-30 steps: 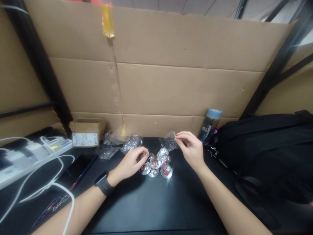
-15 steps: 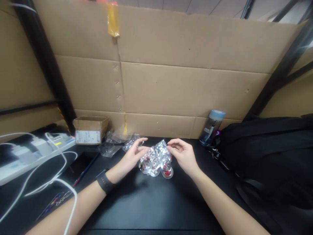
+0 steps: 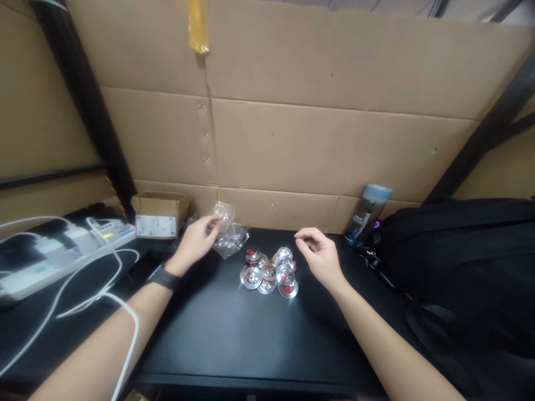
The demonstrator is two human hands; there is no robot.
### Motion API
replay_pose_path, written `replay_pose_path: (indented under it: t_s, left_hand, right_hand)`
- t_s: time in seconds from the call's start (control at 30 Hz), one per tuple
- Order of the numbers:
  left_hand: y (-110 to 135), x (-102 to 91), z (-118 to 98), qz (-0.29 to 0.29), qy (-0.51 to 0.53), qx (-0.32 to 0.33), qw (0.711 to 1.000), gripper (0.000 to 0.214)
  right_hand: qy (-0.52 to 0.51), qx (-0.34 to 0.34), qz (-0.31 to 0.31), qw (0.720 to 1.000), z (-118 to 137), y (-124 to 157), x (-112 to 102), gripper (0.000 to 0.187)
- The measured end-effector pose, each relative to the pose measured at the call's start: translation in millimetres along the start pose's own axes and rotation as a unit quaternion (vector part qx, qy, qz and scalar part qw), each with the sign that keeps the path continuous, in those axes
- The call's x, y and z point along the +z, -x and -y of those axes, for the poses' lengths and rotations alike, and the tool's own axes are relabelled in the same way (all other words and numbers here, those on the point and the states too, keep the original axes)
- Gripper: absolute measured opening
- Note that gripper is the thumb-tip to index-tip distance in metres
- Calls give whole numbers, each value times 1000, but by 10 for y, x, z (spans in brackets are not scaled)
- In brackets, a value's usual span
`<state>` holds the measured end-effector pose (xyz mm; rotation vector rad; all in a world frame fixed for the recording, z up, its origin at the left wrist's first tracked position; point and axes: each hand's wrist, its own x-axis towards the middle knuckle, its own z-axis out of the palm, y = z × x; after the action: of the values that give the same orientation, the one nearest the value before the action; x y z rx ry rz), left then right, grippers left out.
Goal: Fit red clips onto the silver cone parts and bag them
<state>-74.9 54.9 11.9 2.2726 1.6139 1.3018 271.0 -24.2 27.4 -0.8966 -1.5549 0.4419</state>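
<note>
My left hand (image 3: 195,240) pinches a crumpled clear plastic bag (image 3: 223,215) and holds it up at the back left of the black table (image 3: 234,334). More clear bags (image 3: 232,243) lie just under it. Several shiny metal discs with red parts (image 3: 270,272) sit in a cluster at the table's middle. My right hand (image 3: 321,257) hovers just right of the discs, fingers loosely curled with nothing in them. A black watch is on my left wrist.
A small cardboard box (image 3: 161,214) stands at the back left. A white power strip with cables (image 3: 62,250) lies at the left. A blue-capped bottle (image 3: 368,214) and a black bag (image 3: 463,262) are at the right. A cardboard wall (image 3: 317,122) closes the back.
Both hands held the plastic bag over the discs; now my left hand has carried it off to the back left. My right hand let go and stays beside the discs.
</note>
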Motion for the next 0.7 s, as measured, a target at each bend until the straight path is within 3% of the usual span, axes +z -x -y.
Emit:
replay_pose_path:
  t_s: [0.13, 0.23, 0.47, 0.53, 0.6, 0.7]
  left_hand:
    - [-77, -43, 327, 70, -91, 4, 993, 43]
    - [-78, -20, 448, 105, -179, 20, 978, 45]
    - [-13, -31, 358, 80, -282, 12, 956, 44]
    - [9, -41, 245, 51, -295, 26, 954, 42]
    - [41, -34, 85, 32, -271, 63, 960, 39]
    - [125, 14, -221, 81, -121, 159, 976, 33]
  right_hand:
    - [20, 11, 2, 1000, -32, -26, -41, 8]
    - [43, 16, 6, 999, -54, -38, -61, 8]
    - [90, 11, 26, 996, -62, -57, -91, 10]
    - [121, 3, 81, 989, -38, -64, -127, 11]
    - [165, -14, 176, 970, -9, -73, -181, 14]
    - [207, -30, 287, 935, 27, -80, -255, 27]
